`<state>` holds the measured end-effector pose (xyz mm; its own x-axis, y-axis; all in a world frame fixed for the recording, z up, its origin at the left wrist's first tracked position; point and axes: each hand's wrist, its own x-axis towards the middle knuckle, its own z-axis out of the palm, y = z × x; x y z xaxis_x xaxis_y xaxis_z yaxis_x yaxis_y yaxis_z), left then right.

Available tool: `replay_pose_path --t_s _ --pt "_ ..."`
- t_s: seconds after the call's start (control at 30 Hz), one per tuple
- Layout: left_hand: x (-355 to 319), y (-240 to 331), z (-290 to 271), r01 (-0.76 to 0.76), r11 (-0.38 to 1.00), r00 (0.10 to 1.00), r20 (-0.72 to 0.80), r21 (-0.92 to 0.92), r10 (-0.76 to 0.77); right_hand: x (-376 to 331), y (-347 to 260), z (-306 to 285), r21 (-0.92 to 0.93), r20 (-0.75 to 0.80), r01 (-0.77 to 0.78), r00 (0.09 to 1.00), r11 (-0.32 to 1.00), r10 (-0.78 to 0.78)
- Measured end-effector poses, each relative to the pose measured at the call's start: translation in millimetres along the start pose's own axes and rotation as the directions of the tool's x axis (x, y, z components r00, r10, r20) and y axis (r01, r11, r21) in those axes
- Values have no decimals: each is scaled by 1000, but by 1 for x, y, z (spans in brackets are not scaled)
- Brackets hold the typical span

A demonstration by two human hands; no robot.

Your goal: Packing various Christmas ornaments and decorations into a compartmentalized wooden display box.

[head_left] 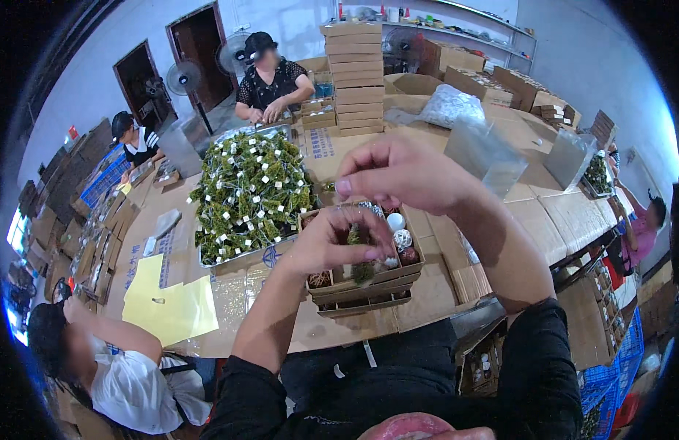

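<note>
A divided cardboard box point(398, 277) of small ornaments stands in front of me, on top of another divided box. White balls point(396, 221) and dark red balls point(409, 255) sit in its right compartments; a brown woven ball point(320, 279) lies at its near left. My left hand point(336, 238) reaches over the box, fingers curled about a small green bristly tree point(363, 273), partly hidden by the thumb. Above the box's far side, my right hand point(409, 172) is closed in a pinch; what its fingertips hold is too small to make out.
A metal tray point(207, 262) heaped with green trees with white blocks stands left of the box. Yellow sheets point(171, 304) lie near a person in white point(145, 381). Another person point(270, 84) works across the table, beside stacked cartons point(354, 81). Clear plastic panels point(486, 158) stand at right.
</note>
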<state>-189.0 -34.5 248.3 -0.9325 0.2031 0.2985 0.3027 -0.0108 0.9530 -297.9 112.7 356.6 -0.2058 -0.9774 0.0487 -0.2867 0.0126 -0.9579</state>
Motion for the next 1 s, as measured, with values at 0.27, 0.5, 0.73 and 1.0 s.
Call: replay_pose_path --t_s 0.27,0.5,0.73,1.0 --pt "-5 -5 1 -185 901 973 55 -393 224 32 -14 -3 299 23 25 999 954 -33" --pt "-22 21 0 -301 925 889 -282 232 360 24 -25 3 426 -24 139 989 894 -143" --pt "-33 37 0 -168 952 973 -197 -255 118 9 -22 13 313 -138 233 970 921 -198" --pt "-32 23 28 -391 841 796 -596 -374 105 -31 17 49 -766 195 552 689 330 -698"
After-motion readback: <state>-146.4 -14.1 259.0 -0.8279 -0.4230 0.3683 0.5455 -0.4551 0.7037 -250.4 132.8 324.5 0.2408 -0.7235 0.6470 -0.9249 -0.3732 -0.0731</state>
